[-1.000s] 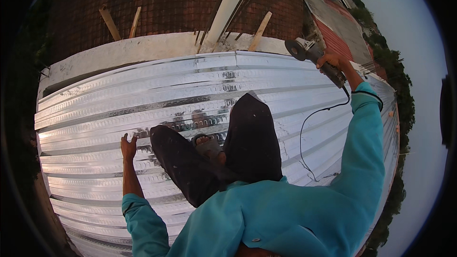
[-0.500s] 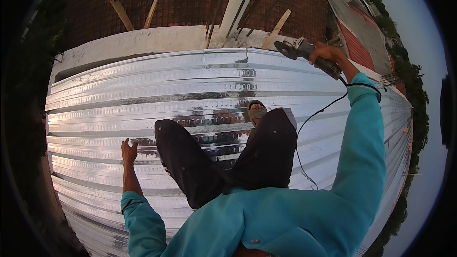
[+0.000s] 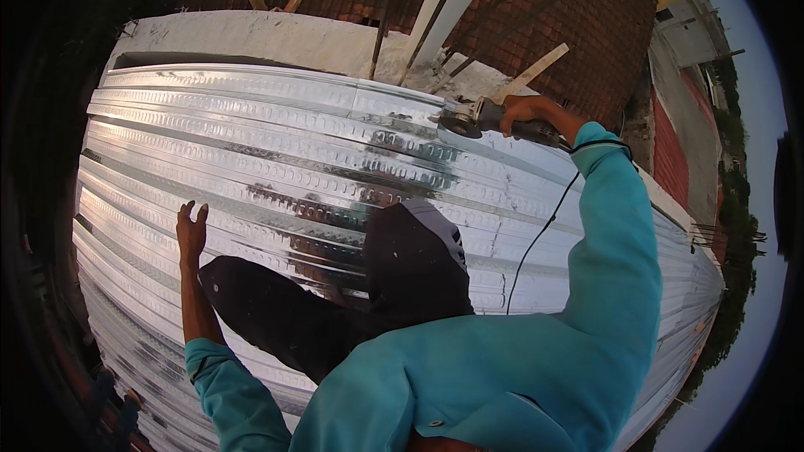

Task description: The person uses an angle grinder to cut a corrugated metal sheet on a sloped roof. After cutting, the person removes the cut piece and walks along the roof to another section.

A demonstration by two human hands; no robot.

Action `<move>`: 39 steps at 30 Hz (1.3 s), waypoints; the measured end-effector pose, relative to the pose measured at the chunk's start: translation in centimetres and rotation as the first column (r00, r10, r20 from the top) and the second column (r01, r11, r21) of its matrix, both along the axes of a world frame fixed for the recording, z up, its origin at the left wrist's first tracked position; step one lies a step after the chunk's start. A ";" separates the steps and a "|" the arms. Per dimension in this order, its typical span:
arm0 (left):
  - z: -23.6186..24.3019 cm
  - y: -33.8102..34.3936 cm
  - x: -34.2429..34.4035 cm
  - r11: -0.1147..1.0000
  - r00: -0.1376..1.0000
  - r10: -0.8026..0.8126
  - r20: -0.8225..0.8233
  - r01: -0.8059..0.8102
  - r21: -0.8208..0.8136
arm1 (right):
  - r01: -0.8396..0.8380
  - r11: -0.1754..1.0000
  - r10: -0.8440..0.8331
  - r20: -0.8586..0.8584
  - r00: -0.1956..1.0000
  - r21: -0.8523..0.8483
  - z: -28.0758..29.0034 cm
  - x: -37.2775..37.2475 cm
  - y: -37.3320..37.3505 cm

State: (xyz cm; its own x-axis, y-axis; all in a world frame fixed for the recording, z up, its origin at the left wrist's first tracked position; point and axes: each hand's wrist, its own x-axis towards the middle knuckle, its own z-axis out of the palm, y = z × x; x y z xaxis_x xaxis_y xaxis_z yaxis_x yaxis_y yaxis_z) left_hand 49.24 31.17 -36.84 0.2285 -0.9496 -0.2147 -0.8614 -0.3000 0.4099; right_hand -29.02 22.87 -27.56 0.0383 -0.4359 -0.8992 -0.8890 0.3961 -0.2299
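Right hand (image 3: 526,111): I see it gripping the grey, round-disc angle grinder (image 3: 488,116).
Grinder: at the far edge of silver ribbed metal decking (image 3: 226,130).
Left hand (image 3: 192,233): unclenched, over the decking's left part.

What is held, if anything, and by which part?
The right hand holds a dark, silver-headed angle grinder by its long body; the left hand is empty.

The right hand (image 3: 521,113) grips a grinder (image 3: 487,117), its disc (image 3: 459,124) close to the upper edge of the ribbed metal deck (image 3: 167,138); a cord (image 3: 537,236) trails behind. The left hand (image 3: 192,233) reaches over the deck, fingers (image 3: 202,215) parted. Beyond lie a pale ledge (image 3: 251,36), a white pipe (image 3: 474,0), a plank (image 3: 536,69) and roof tiles (image 3: 578,25).
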 end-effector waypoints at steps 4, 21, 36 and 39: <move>1.9 4.2 -2.4 0.992 0.990 0.108 -0.093 -0.101 0.081 | -0.094 0.994 0.089 0.086 0.992 0.056 -4.2 -1.6 -3.2; 5.6 16.4 -1.3 0.915 0.915 0.402 0.014 -0.402 0.011 | -0.174 0.978 0.149 0.199 0.969 0.117 -8.4 -1.8 -5.9; 5.5 17.2 -1.3 0.898 0.899 0.438 0.012 -0.438 0.033 | -0.079 0.983 0.034 0.259 0.965 0.167 -9.0 -2.3 -5.3; 5.8 16.8 -2.3 0.889 0.890 0.456 0.009 -0.455 0.042 | -0.068 0.983 0.022 0.258 0.966 0.170 -9.8 -3.0 -5.2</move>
